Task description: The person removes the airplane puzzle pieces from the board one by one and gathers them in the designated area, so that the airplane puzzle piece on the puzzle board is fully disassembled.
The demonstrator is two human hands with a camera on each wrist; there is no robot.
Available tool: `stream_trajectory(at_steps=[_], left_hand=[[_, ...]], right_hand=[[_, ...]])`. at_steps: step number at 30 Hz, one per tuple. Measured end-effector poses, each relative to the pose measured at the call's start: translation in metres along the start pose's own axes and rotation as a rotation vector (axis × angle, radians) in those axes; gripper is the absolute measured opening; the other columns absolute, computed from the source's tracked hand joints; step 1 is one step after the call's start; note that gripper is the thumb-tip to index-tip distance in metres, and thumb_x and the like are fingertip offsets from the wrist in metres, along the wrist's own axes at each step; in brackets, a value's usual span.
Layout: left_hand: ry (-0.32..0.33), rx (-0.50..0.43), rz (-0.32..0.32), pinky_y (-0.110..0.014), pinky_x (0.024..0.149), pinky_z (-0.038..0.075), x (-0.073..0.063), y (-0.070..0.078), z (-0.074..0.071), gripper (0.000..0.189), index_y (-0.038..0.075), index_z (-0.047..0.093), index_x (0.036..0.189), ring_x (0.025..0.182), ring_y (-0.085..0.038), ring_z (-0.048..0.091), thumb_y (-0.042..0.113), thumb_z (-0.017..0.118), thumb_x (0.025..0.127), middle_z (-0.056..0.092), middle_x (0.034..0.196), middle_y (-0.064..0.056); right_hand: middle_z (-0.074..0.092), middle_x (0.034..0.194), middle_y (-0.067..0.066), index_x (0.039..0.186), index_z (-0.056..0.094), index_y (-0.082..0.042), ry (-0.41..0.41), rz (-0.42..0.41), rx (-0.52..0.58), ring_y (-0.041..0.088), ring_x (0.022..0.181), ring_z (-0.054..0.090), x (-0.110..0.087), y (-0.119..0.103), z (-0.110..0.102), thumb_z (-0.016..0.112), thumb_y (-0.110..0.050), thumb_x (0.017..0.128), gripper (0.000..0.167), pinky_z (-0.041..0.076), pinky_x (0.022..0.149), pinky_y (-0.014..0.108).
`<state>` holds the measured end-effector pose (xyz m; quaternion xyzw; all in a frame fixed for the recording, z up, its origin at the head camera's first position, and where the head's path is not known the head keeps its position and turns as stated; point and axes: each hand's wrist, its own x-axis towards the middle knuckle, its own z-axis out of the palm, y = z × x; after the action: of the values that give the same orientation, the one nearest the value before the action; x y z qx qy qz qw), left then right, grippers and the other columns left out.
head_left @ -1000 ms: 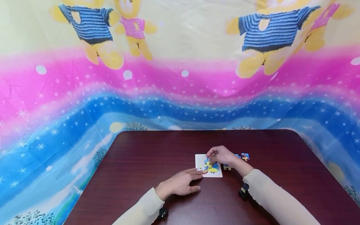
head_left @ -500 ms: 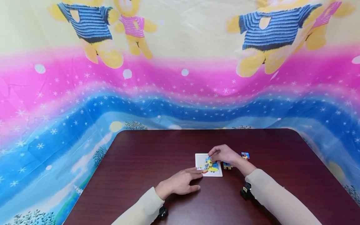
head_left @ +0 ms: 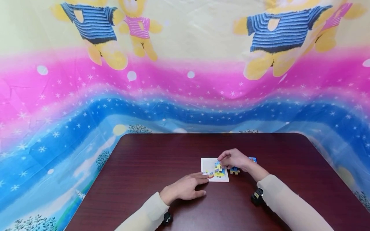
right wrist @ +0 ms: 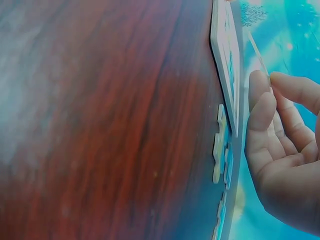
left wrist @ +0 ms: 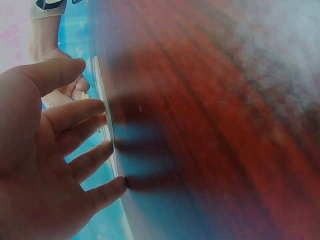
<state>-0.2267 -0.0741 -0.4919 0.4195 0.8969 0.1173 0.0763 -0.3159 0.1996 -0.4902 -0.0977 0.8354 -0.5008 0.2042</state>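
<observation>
A white-framed puzzle board (head_left: 203,164) lies on the table, part of its picture filled in along the lower side. My left hand (head_left: 186,187) rests at its lower left corner, fingers extended with the tips on the frame's edge. In the left wrist view those fingers (left wrist: 90,159) are spread along the board's side. My right hand (head_left: 234,159) pinches a blue and yellow puzzle piece (head_left: 218,166) between thumb and fingers over the board's right part. Seen edge-on in the right wrist view, the piece (right wrist: 257,51) is held up clear of the board.
Loose puzzle pieces lie right of the board, one (head_left: 235,172) close beside it and another (head_left: 253,159) farther off, partly covered by my right wrist. The dark wooden table (head_left: 162,154) ends at a printed cloth backdrop (head_left: 173,80).
My right hand has shifted a little to the right, carrying the pinched puzzle piece over the board, and now covers more of the far loose pieces. My left hand has stayed in place.
</observation>
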Motion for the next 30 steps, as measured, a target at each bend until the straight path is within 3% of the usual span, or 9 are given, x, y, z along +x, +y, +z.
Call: stream_trajectory(at_steps=[20, 30], left_hand=[[-0.015, -0.002, 0.003, -0.034, 0.119, 0.036, 0.000, 0.000, -0.001, 0.052, 0.011, 0.053, 0.145, 0.148, -0.024, 0.039, 0.035, 0.058, 0.099, 0.046, 0.155, 0.000], [-0.033, -0.009, -0.025, -0.034, 0.120, 0.036, -0.001, 0.002, -0.002, 0.053, 0.013, 0.052, 0.146, 0.149, -0.022, 0.038, 0.037, 0.057, 0.100, 0.046, 0.156, 0.002]], right_hand=[[0.074, 0.092, 0.007, 0.114, 0.069, -0.001, 0.001, 0.012, -0.020, 0.021, 0.084, 0.071, -0.019, 0.017, -0.032, 0.071, -0.017, 0.091, 0.029, 0.057, 0.069, 0.037], [0.074, 0.092, 0.008, 0.116, 0.067, 0.002, -0.001, 0.008, -0.006, 0.022, 0.085, 0.072, -0.030, 0.029, -0.052, 0.071, -0.017, 0.091, 0.031, 0.058, 0.069, 0.039]])
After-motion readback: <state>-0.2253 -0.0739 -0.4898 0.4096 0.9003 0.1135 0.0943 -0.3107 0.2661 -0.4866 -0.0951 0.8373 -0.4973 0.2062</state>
